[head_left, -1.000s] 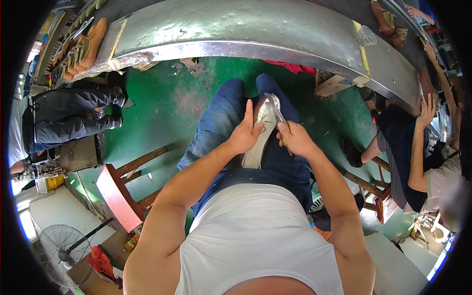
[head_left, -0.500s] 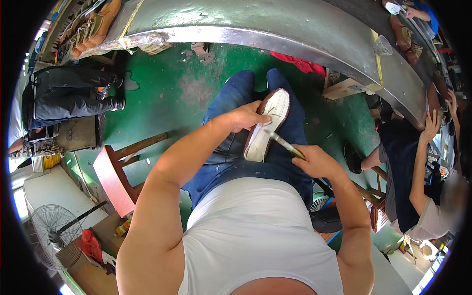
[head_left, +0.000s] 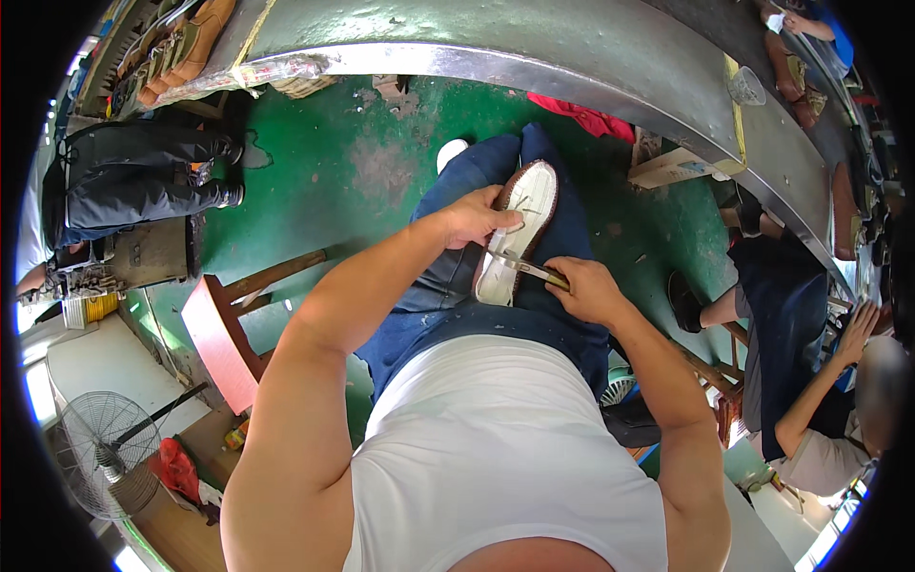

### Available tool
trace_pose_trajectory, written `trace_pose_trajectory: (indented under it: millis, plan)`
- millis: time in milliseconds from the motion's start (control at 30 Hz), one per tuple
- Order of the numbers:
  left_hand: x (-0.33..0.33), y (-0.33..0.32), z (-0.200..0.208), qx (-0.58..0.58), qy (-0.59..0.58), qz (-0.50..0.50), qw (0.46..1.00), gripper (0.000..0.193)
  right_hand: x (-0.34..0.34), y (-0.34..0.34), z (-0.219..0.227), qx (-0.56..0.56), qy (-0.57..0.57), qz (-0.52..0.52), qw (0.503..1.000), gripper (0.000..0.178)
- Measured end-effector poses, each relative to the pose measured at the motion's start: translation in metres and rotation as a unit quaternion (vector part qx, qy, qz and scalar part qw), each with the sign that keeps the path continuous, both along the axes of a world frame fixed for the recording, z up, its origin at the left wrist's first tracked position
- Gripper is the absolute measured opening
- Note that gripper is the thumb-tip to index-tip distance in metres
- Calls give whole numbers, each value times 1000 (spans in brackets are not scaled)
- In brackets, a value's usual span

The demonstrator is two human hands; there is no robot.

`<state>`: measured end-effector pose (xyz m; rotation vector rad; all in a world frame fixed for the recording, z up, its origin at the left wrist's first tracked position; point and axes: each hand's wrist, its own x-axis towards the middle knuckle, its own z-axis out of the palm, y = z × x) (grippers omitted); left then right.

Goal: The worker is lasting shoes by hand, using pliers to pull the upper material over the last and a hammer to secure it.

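Green floor (head_left: 381, 162), curved metal bench (head_left: 534, 48), red stool (head_left: 221, 336).

Shoe sole (head_left: 519, 229) on lap, stool (head_left: 224, 334) left, conveyor (head_left: 534, 48) ahead
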<state>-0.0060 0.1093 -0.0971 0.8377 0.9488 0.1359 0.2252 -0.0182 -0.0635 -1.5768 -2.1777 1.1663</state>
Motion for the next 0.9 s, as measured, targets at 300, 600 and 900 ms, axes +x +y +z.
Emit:
trace_pose_trajectory:
  millis: [300, 600, 900]
  plan:
    - [-9, -51, 3, -7, -150, -7, 989, 94, 18, -34, 10, -103, -76, 2, 992, 28]
    - [18, -81, -15, 96, -106, 127, 981, 87, 8, -69, 27, 75, -211, 47, 973, 36]
    - [4, -63, -13, -10, -95, 87, 992, 87, -12, -50, 31, 32, -178, 74, 981, 26]
